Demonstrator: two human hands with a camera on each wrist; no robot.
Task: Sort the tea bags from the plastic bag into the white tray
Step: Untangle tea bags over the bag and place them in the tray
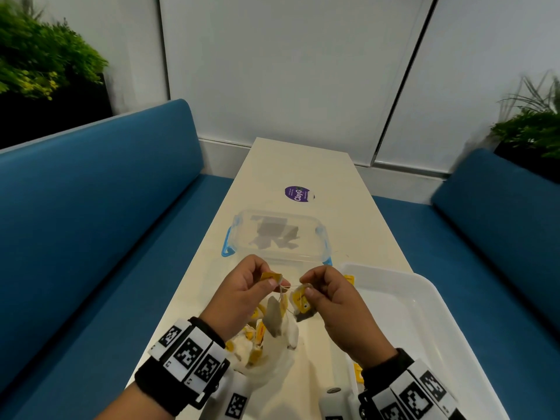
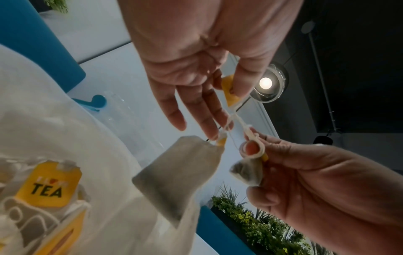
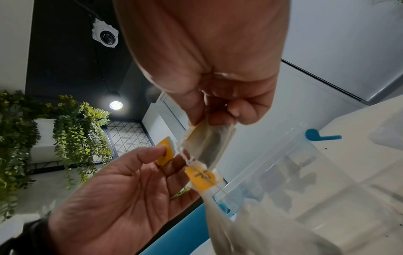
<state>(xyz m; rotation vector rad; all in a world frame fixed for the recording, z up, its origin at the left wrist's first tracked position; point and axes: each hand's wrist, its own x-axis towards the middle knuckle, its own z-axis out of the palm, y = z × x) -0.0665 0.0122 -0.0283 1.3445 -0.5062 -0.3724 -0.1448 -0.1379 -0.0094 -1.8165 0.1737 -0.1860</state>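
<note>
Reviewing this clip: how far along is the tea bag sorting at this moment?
Early on. The white tray shows only a couple of yellow tags, at its near-left wall. In hand: the left hand pinches a yellow tag, the right hand grips a tea bag, their strings tangled between them. Left: the plastic bag holds many more tea bags.

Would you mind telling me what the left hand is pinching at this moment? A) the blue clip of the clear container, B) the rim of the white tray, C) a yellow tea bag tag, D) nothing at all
C: the left hand pinches a yellow tea bag tag between thumb and fingers, with tangled strings running to the tea bag that the right hand holds.
</note>
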